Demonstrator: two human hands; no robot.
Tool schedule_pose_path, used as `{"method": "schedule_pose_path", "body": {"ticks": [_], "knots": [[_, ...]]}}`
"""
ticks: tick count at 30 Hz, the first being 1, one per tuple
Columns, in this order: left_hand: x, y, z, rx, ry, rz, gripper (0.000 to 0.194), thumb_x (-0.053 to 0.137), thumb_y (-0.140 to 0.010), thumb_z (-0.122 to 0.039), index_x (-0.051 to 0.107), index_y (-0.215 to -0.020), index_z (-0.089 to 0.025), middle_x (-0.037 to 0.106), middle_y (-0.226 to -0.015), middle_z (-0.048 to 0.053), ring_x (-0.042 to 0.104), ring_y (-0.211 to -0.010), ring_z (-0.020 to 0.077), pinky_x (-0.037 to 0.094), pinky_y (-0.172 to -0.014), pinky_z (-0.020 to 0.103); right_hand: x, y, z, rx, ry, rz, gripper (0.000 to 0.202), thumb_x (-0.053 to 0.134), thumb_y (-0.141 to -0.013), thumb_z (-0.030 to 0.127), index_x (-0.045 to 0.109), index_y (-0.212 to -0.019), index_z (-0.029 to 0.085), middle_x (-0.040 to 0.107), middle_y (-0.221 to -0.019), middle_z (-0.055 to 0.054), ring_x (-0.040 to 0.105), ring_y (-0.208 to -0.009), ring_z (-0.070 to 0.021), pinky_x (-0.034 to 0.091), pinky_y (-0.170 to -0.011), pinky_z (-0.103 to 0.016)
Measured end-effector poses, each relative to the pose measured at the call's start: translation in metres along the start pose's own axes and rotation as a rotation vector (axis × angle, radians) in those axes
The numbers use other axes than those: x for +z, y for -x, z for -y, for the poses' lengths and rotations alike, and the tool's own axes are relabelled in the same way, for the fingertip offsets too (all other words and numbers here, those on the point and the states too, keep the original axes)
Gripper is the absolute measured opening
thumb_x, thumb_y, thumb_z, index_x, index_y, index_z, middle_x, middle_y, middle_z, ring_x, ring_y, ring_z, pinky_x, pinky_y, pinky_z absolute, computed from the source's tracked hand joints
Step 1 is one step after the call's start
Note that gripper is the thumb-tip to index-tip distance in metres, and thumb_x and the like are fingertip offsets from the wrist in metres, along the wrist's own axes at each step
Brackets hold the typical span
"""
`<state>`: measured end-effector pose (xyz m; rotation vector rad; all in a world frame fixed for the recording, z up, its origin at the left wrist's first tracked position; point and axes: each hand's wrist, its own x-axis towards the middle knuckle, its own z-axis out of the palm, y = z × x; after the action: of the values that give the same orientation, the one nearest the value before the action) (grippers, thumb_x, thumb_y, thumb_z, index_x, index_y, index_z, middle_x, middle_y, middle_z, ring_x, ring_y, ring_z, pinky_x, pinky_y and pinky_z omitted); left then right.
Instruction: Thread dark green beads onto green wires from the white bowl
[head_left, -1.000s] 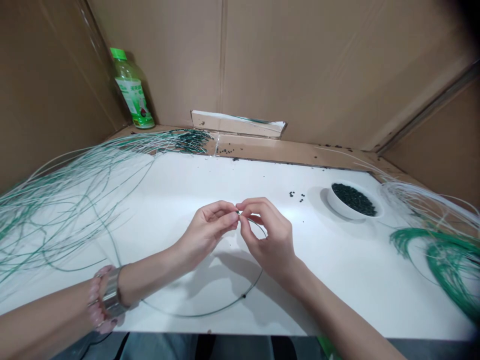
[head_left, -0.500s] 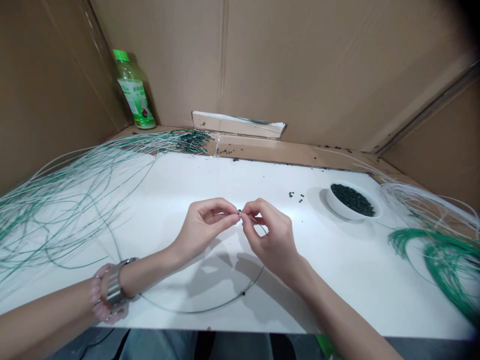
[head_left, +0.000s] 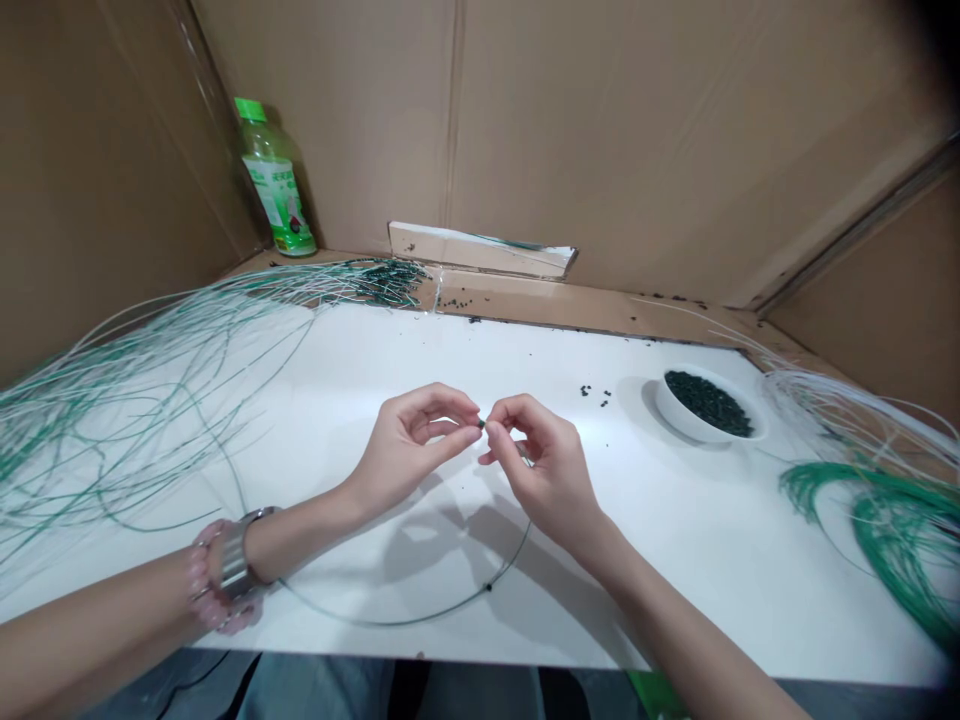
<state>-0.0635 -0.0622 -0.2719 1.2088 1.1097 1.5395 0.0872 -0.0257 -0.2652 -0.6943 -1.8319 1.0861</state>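
Over the middle of the white table, my left hand and my right hand meet fingertip to fingertip. A small dark bead shows between them, at the tips of my left thumb and index finger. My right thumb and index finger pinch the end of a thin green wire beside the bead. The wire loops down in front of my hands and passes under my left wrist. Another dark bead sits on this loop. Fine detail at the fingertips is too small to make out.
A white bowl of dark beads stands at the right, with loose beads left of it. Green wire coils and white wires lie far right. Many beaded wires spread along the left. A green bottle stands at the back left.
The fingers of my left hand have parted slightly, and the bead between the fingertips shows more. My right fingers have shifted their pinch a little. The view has moved slightly.
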Motion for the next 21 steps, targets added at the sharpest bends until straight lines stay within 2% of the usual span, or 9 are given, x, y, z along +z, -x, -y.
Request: {"method": "schedule_pose_path", "body": {"ticks": [6, 12, 17, 21], "knots": [[-0.0011, -0.0014, 0.0023, 0.048, -0.008, 0.046, 0.002, 0.071, -0.072, -0.015, 0.07, -0.072, -0.017, 0.066, -0.074, 0.002, 0.062, -0.072, 0.0116, 0.051, -0.066, 0.019, 0.002, -0.0011, 0.0005, 0.089, -0.143, 0.018, 0.008, 0.055, -0.084, 0.023, 0.055, -0.078, 0.018, 0.053, -0.072, 0.001, 0.053, -0.063, -0.008, 0.06, -0.055, -0.021], [-0.0028, -0.0009, 0.0023, 0.068, -0.032, 0.058, 0.003, 0.072, -0.072, -0.017, 0.069, -0.07, -0.016, 0.065, -0.071, 0.003, 0.061, -0.069, 0.0121, 0.051, -0.064, 0.021, 0.0024, -0.0008, 0.0004, 0.122, -0.166, 0.029, 0.009, 0.056, -0.084, 0.025, 0.056, -0.078, 0.018, 0.053, -0.071, 0.001, 0.054, -0.063, -0.008, 0.059, -0.055, -0.021], [-0.0031, -0.0015, 0.0017, 0.074, -0.031, 0.04, 0.003, 0.073, -0.071, -0.018, 0.07, -0.073, -0.017, 0.067, -0.074, 0.002, 0.063, -0.071, 0.0124, 0.052, -0.065, 0.02, 0.0024, -0.0001, 0.0014, 0.149, -0.183, 0.036, 0.008, 0.056, -0.083, 0.024, 0.056, -0.078, 0.017, 0.054, -0.071, 0.002, 0.054, -0.059, -0.0067, 0.058, -0.053, -0.019], [-0.0018, -0.0021, 0.0007, 0.069, -0.037, 0.017, 0.004, 0.074, -0.07, -0.017, 0.071, -0.068, -0.016, 0.068, -0.07, 0.003, 0.063, -0.066, 0.0114, 0.052, -0.06, 0.018, 0.0035, -0.0002, 0.003, 0.148, -0.185, 0.01, 0.009, 0.058, -0.082, 0.022, 0.056, -0.076, 0.017, 0.054, -0.07, 0.002, 0.055, -0.06, -0.0068, 0.056, -0.052, -0.018]]}}
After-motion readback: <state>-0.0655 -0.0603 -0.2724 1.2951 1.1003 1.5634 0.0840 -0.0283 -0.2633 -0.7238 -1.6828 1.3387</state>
